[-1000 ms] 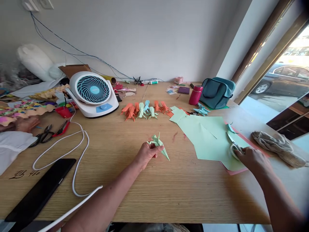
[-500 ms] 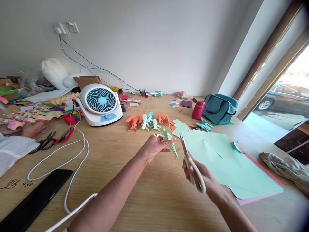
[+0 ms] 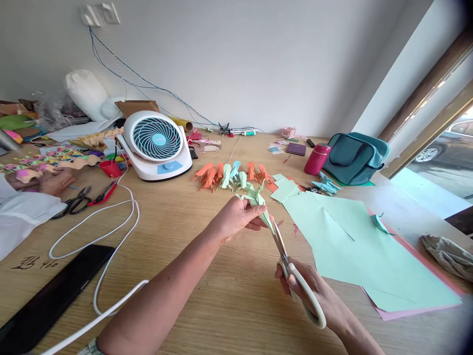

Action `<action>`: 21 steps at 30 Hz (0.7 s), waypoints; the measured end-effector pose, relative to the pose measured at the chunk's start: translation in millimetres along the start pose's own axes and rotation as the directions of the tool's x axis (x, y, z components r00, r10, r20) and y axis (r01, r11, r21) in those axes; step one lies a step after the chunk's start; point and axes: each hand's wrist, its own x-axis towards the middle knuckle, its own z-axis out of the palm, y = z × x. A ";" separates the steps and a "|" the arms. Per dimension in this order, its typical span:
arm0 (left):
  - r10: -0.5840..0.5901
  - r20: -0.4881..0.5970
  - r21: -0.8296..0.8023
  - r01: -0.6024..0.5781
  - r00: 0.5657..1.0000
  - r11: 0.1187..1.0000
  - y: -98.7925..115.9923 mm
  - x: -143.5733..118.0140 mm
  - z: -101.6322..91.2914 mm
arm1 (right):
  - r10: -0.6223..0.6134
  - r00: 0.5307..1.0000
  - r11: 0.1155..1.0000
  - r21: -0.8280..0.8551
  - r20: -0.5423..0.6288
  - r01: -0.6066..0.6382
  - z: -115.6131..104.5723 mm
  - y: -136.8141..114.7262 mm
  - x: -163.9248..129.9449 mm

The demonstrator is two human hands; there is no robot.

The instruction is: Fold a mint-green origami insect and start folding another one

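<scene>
Left hand (image 3: 238,217): fingers pinching pale-green folded-paper figure (image 3: 257,200). Right hand (image 3: 320,290): fingers wrapped round white-handled metal scissors (image 3: 284,257), just beside figure's pointed end.

Paper sheets (image 3: 369,261) lie right of the scissors (image 3: 284,257), the fan (image 3: 158,139) left.

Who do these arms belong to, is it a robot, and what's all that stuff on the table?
No robot here! These are a person's bare arms, seen by a camera worn on that person's head, looking forward and down. The left hand holds a folded green paper shape. The right hand holds scissors, blades near the shape's pointed end. On the table are more little folded shapes, green sheets, a fan and a pink bottle. At the far left is another person's hand.
</scene>
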 end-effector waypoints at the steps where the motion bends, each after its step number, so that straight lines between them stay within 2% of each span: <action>1: 0.001 -0.006 0.001 -0.001 1.000 1.000 -0.2 0.0 0.8 | 0.003 1.000 1.000 -0.005 -0.007 -0.003 0.0 -0.4 -0.2; 8: 0.029 -0.059 -0.001 -0.029 0.998 1.000 -4.1 1.2 5.3 | 0.007 1.000 1.000 0.010 -0.021 -0.006 0.0 1.9 0.5; 21: 0.034 -0.058 0.064 -0.030 0.998 0.997 -5.3 0.2 4.6 | -0.006 1.000 1.000 -0.007 -0.029 0.006 -1.7 7.7 2.7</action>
